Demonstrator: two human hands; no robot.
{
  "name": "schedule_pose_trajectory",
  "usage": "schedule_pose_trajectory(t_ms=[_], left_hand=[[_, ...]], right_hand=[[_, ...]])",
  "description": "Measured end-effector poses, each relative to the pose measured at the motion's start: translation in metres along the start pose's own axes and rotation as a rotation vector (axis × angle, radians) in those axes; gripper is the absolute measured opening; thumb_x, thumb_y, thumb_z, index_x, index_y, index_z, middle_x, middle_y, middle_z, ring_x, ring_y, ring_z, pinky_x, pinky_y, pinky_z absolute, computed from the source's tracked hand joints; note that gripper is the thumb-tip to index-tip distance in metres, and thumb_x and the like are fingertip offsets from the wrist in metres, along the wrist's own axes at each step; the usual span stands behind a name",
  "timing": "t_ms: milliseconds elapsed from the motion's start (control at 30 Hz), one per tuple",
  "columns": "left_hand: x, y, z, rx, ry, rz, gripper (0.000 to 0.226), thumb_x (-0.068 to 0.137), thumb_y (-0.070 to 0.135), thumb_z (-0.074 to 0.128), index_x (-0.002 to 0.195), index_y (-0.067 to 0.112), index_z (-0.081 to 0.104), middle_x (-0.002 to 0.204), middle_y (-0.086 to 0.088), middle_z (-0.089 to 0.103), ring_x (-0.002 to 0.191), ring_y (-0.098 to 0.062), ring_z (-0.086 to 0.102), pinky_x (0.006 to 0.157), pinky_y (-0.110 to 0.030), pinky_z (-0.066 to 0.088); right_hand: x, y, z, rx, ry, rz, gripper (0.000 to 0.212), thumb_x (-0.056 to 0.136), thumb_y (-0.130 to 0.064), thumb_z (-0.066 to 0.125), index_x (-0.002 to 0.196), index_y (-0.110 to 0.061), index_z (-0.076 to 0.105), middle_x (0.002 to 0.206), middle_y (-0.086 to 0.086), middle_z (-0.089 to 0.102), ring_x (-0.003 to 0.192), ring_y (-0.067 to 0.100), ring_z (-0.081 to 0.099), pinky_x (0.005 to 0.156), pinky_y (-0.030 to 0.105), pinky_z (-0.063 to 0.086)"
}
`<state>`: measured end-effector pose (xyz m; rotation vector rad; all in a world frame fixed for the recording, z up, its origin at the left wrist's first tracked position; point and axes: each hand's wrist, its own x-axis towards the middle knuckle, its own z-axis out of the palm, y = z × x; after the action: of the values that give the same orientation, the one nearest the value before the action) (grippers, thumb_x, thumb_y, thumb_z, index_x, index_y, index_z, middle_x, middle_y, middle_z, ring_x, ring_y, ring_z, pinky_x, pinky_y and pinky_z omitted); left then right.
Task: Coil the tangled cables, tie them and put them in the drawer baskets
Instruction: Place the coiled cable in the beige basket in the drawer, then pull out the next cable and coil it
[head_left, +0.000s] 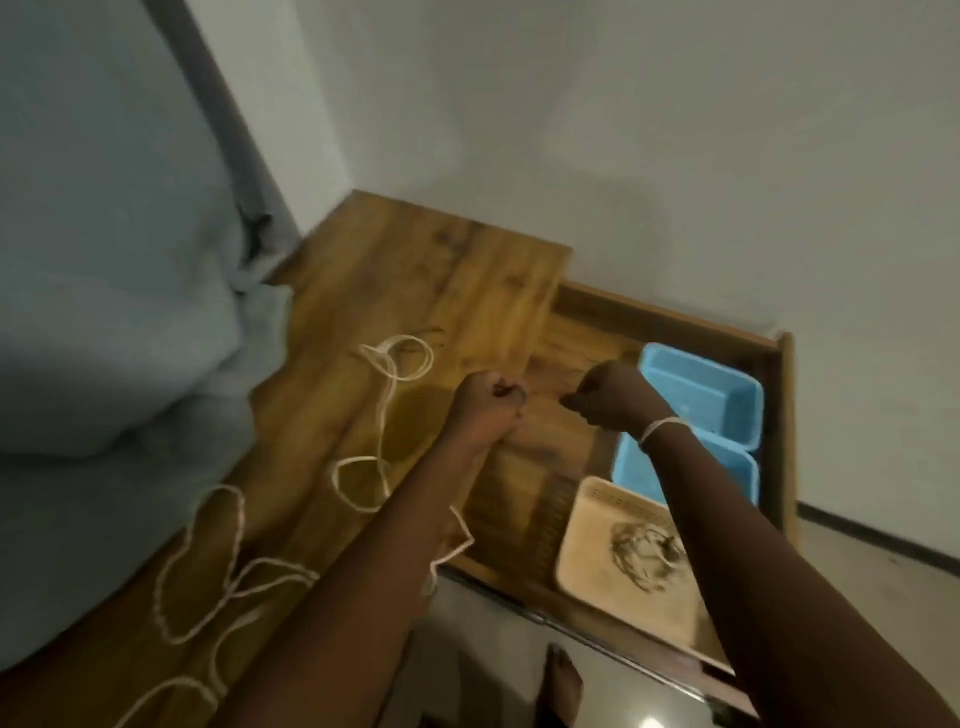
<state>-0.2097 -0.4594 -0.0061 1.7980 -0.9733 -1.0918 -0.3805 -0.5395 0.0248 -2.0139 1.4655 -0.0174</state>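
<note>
I see the wooden worktop (415, 270) at centre with the white cable (228, 561) sprawled uncoiled at lower left. The open drawer (779, 415) at right holds two blue baskets (727, 384) and a beige basket (587, 551) containing one dark bundle (644, 556). My left hand (488, 402) and right hand (608, 397) are clenched mid-frame; what they pinch, I cannot tell.

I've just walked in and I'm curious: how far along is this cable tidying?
Early on, it seems. One dark bundle already lies in the beige basket in the open drawer. Both hands, left and right, have fingers curled, perhaps on something thin; blur hides it. The long white cable sprawls loose on the tabletop, not yet coiled. The two blue baskets look empty.
</note>
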Motion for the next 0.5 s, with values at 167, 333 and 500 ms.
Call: schedule_pose_trajectory(t_ms=[167,333,500], left_hand=[[-0.041,-0.006,-0.143,0.001,0.348,0.143,0.006,0.080,0.027,0.065,0.075,0.024,0.068,0.078,0.000,0.072,0.071,-0.015,0.068,0.069,-0.032,0.058],[-0.104,-0.061,-0.247,0.086,0.579,0.101,0.009,0.083,0.019,0.065,0.075,0.023,0.066,0.076,0.004,0.069,0.076,-0.016,0.066,0.070,-0.028,0.053],[-0.179,-0.147,-0.313,0.233,0.711,-0.120,0.002,0.082,0.012,0.067,0.081,0.013,0.068,0.088,-0.006,0.073,0.084,-0.020,0.068,0.077,-0.029,0.054]], right_hand=[[0.001,-0.130,0.037,-0.014,0.047,-0.288,0.020,0.090,-0.035,0.071,0.091,-0.014,0.070,0.084,0.001,0.065,0.076,0.016,0.060,0.059,0.024,0.040],[-0.022,-0.223,0.098,-0.073,0.001,-0.618,0.020,0.086,-0.025,0.075,0.100,-0.011,0.074,0.089,0.002,0.070,0.081,0.016,0.064,0.069,0.022,0.045],[-0.064,-0.297,0.194,-0.181,-0.302,-0.897,0.015,0.082,-0.026,0.076,0.086,-0.012,0.075,0.087,0.007,0.074,0.083,0.020,0.069,0.076,0.030,0.050]])
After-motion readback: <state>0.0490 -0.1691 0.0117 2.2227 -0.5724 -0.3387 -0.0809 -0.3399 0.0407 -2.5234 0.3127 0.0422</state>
